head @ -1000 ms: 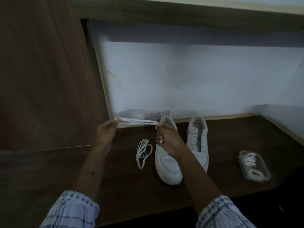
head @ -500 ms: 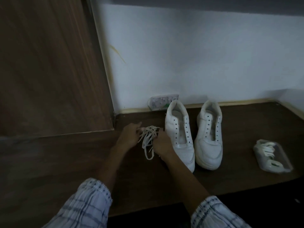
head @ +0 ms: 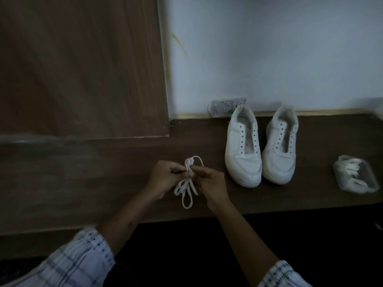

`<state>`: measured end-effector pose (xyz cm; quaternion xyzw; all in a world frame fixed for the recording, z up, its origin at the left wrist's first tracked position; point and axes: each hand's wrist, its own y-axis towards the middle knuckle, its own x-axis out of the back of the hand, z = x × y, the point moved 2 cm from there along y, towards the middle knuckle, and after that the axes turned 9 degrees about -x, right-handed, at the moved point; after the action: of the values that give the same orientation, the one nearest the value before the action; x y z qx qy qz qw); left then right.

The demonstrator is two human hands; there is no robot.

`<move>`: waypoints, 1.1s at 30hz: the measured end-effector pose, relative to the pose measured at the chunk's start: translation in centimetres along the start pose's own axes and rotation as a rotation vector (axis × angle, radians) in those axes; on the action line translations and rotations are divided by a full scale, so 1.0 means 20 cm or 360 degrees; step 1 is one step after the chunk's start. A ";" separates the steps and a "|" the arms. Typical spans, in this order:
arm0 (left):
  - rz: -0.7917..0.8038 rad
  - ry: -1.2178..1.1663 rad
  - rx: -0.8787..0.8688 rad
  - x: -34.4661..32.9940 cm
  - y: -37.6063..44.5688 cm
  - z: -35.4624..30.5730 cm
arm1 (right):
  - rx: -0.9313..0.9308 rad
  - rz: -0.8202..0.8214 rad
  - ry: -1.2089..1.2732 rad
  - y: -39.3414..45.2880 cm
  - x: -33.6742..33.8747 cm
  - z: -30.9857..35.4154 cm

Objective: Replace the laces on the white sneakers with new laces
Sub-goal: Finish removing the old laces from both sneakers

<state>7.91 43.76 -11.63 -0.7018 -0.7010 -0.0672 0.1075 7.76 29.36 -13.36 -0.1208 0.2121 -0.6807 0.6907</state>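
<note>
At 6 o'clock on the dark wooden worktop, both hands work on a bundle of white laces, presumably the old ones, since both sneakers stand with bare eyelets. The left hand and the right hand meet at the middle of the bundle; loops stick out above toward 12 o'clock and hang below toward 6 o'clock.

The step in hand looks like gathering or tying off the removed laces so they can be set aside. To do it well, keep the strands pinched together at 1 point, wrap or knot the free end snugly around the middle, and lay the bundle well clear of the shoes so it is not mixed up with the new laces.

The left hand's fingers are curled, tips pressed against the bundle's waist. The right hand's fingers are also curled, thumb and forefinger pinching the strands just beside the left ones. Neither hand is spread open.

The 2 white sneakers, the left sneaker and the right sneaker, stand side by side at 2 o'clock from the hands, toes toward the person, touching or nearly so. A clear packet of new laces lies at 3 o'clock, untouched, well apart from the hands.
</note>
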 end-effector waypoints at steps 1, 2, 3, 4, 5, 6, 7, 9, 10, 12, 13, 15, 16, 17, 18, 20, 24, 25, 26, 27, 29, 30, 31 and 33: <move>0.0012 -0.0083 0.0049 0.04 -0.07 0.00 | 0.0019 0.0052 0.0028 -0.07 -0.02 -0.02; 0.0027 -0.0134 0.0089 0.07 -0.15 -0.01 | 0.0045 0.0109 0.0046 -0.15 -0.05 -0.05; 0.0029 -0.0143 0.0126 0.11 -0.23 -0.01 | 0.0048 0.0161 0.0059 -0.22 -0.08 -0.07; 0.0029 -0.0142 0.0164 0.15 -0.30 -0.01 | 0.0033 0.0208 0.0079 -0.29 -0.11 -0.10; 0.0048 -0.0129 0.0201 0.19 -0.37 0.00 | 0.0006 0.0257 0.0106 -0.35 -0.14 -0.14; 0.0081 -0.0121 0.0241 0.24 -0.44 0.00 | -0.0021 0.0307 0.0119 -0.41 -0.17 -0.18; 0.0128 -0.0116 0.0282 0.29 -0.52 0.02 | -0.0042 0.0354 0.0112 -0.47 -0.20 -0.23; 0.0230 -0.0104 0.0383 0.38 -0.65 0.05 | -0.0069 0.0444 0.0073 -0.57 -0.27 -0.32; 0.0267 -0.0094 0.0435 0.43 -0.72 0.07 | -0.0087 0.0482 0.0040 -0.61 -0.30 -0.38; 0.0313 -0.0046 0.0540 0.51 -0.83 0.15 | -0.0135 0.0532 -0.0045 -0.68 -0.38 -0.49; 0.0320 -0.0010 0.0593 0.55 -0.88 0.20 | -0.0159 0.0552 -0.0088 -0.70 -0.42 -0.55; 0.0302 0.0035 0.0672 0.61 -0.97 0.30 | -0.0203 0.0595 -0.0159 -0.73 -0.50 -0.66; 0.0283 0.0045 0.0707 0.63 -1.01 0.36 | -0.0220 0.0620 -0.0185 -0.74 -0.53 -0.70; 0.0268 0.0043 0.0739 0.66 -1.04 0.41 | -0.0244 0.0629 -0.0223 -0.75 -0.57 -0.76; 0.0258 0.0038 0.0770 0.68 -1.07 0.46 | -0.0272 0.0626 -0.0262 -0.75 -0.61 -0.80; 0.0278 0.0057 0.0842 0.73 -1.11 0.55 | -0.0344 0.0607 -0.0387 -0.74 -0.67 -0.91; 0.0470 0.0211 0.1049 0.82 -1.16 0.75 | -0.0427 0.0677 -0.0883 -0.69 -0.73 -1.10; 0.0465 0.0248 0.1090 0.84 -1.17 0.78 | -0.0452 0.0659 -0.0980 -0.66 -0.73 -1.13; 0.0446 0.0254 0.1109 0.84 -1.16 0.81 | -0.0474 0.0618 -0.1035 -0.64 -0.72 -1.14; 0.0426 0.0235 0.1111 0.84 -1.16 0.82 | -0.0493 0.0577 -0.1067 -0.61 -0.70 -1.14; 0.0405 0.0185 0.1089 0.81 -1.13 0.80 | -0.0496 0.0549 -0.1094 -0.57 -0.69 -1.12; 0.0404 0.0173 0.1052 0.79 -1.11 0.78 | -0.0479 0.0556 -0.1098 -0.56 -0.68 -1.11; 0.0411 0.0162 0.0999 0.76 -1.09 0.75 | -0.0457 0.0562 -0.1094 -0.55 -0.68 -1.08; 0.0430 0.0136 0.0885 0.71 -1.05 0.67 | -0.0397 0.0540 -0.1063 -0.55 -0.66 -1.01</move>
<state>-13.67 60.67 -19.98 -0.7288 -0.5878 0.1126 0.3327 -10.98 44.41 -24.48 -0.3820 0.0737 -0.4489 0.8044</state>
